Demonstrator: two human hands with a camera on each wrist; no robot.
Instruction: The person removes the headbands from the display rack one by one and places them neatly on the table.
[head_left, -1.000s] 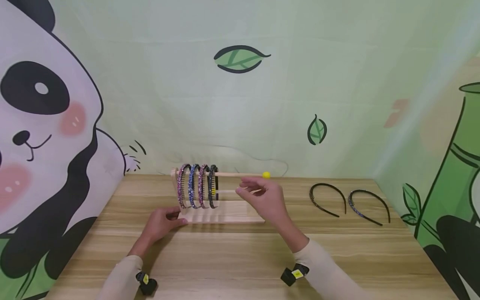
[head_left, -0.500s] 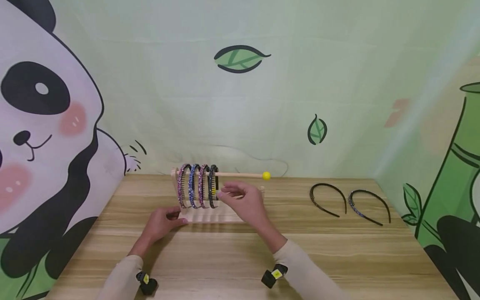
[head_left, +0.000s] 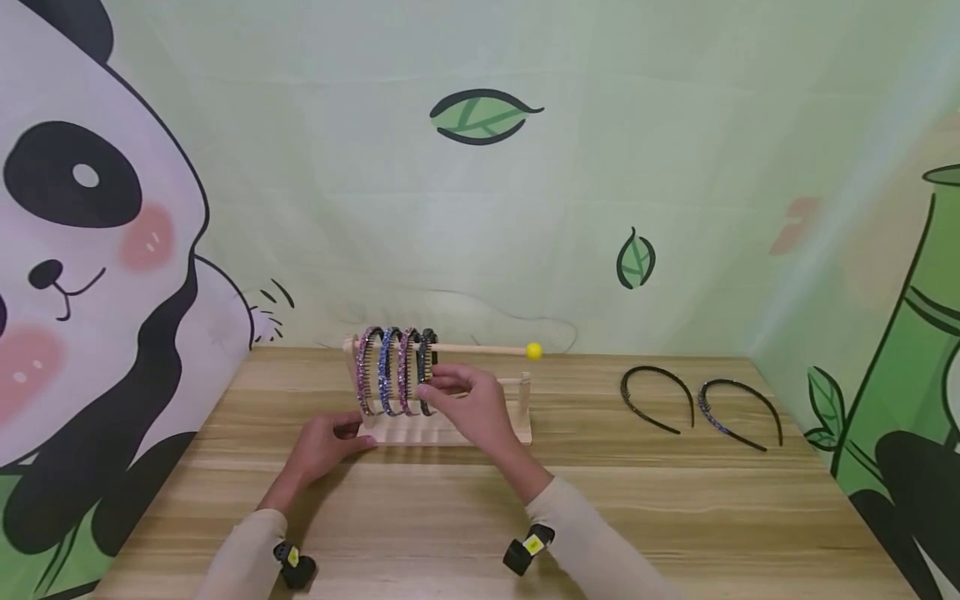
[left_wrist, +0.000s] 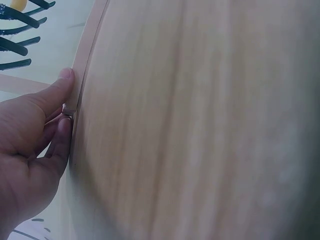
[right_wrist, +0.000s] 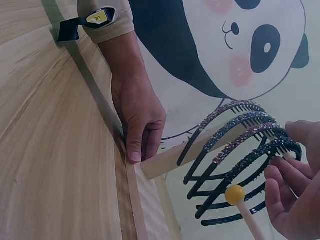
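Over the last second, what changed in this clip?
The right hand moved leftward along the rack, from near the yellow ball to the black headband, which it now pinches. The left hand stayed at the rack's base; the two loose headbands stayed put.

Four glittery arched headbands (head_left: 384,375) hang on a pale wooden rack (head_left: 420,432) atop the wood-grain table (head_left: 450,517); at the rack's three o'clock lie a slim black arched headband (head_left: 628,403), then a blue-glittered arched headband (head_left: 705,408).

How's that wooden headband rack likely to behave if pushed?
The wooden rack probably slides rather than tips, since its base is long and looks flat. Its slim parts suggest it's light. The headbands hang over a rod, so they might shift along it.
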